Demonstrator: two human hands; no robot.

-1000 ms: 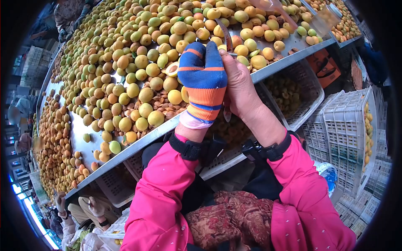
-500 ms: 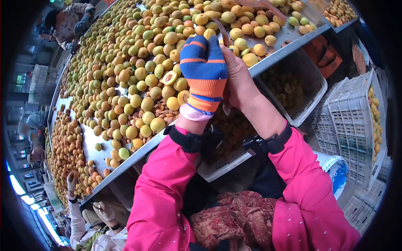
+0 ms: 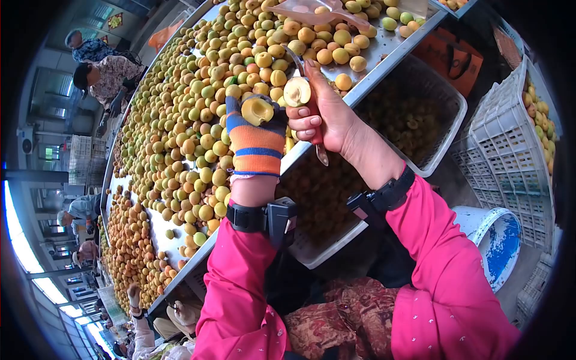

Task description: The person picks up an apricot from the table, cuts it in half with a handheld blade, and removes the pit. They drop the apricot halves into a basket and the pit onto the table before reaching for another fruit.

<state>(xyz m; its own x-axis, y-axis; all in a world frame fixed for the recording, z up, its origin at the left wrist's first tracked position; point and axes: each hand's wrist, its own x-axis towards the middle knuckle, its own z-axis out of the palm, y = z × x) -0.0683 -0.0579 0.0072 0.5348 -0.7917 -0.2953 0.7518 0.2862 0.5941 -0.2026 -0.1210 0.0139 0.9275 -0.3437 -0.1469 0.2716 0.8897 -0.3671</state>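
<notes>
We have one fruit split, our gloved left grip (image 3: 257, 141) clasping an apricot half (image 3: 257, 110), our right grip (image 3: 327, 117) pinching the other half (image 3: 297, 92) plus the knife (image 3: 321, 153), over a worktop (image 3: 384, 51) heaped with uncut whole apricots (image 3: 198, 120).

No legible text, label, brand or number anywhere. Dark marking on orange bag (image 3: 447, 55) below far right edge of surface (image 3: 393, 48): outline only, letters not readable. Small coloured board (image 3: 114, 21) high up at far left: too small and blurred to read.
</notes>
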